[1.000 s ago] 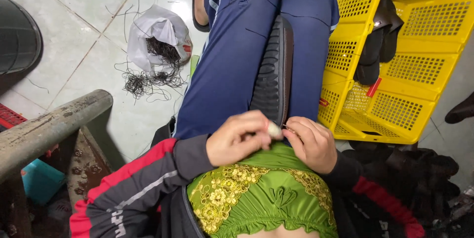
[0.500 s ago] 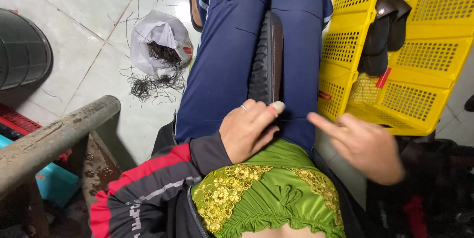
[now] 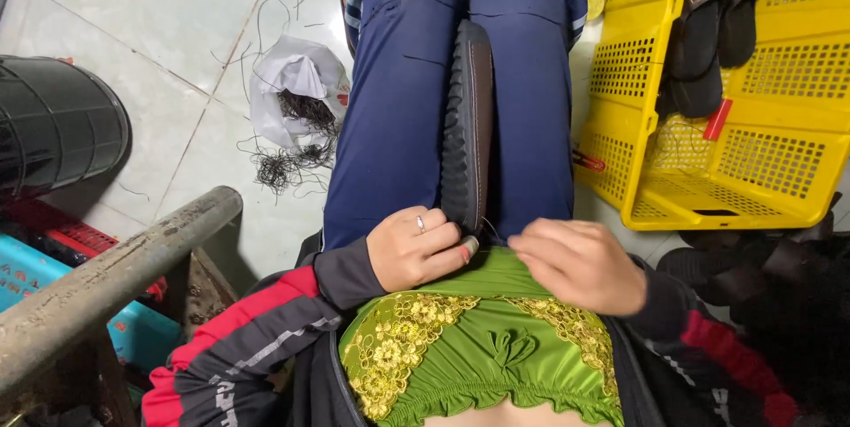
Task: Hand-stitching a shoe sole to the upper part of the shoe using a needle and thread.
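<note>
Head view, looking down at a seated person's lap. A black shoe sole [image 3: 467,126] is held upright on its edge between the two thighs in dark blue trousers [image 3: 394,99], its ridged tread turned toward the left of the frame and its near end at the centre of the frame, just above a green embroidered garment [image 3: 478,347]. The left hand [image 3: 414,248] is clenched on the near end of the sole from the left, a ring shown on one finger and the thumb pressed against the sole's lower edge. The right hand [image 3: 580,263] lies just right of that same end, fingers bent and pinched together at the edge; a thin dark thread appears to run from them to the sole, though whether a needle is gripped cannot be told. The sole's end thus lies between the two grips, touching the left and at the fingertips of the right.

The step in hand is judged to be hand-stitching along the sole's edge. It is done well when the sole is kept clamped firmly by the knees, the left thumb is held close to the stitch point, and the thread is drawn taut in line with the seam.

At upper right, yellow plastic crates [image 3: 761,126] holding dark footwear; at upper left, a white bag [image 3: 297,81] with thread offcuts on the tiled floor [image 3: 159,28]
</note>
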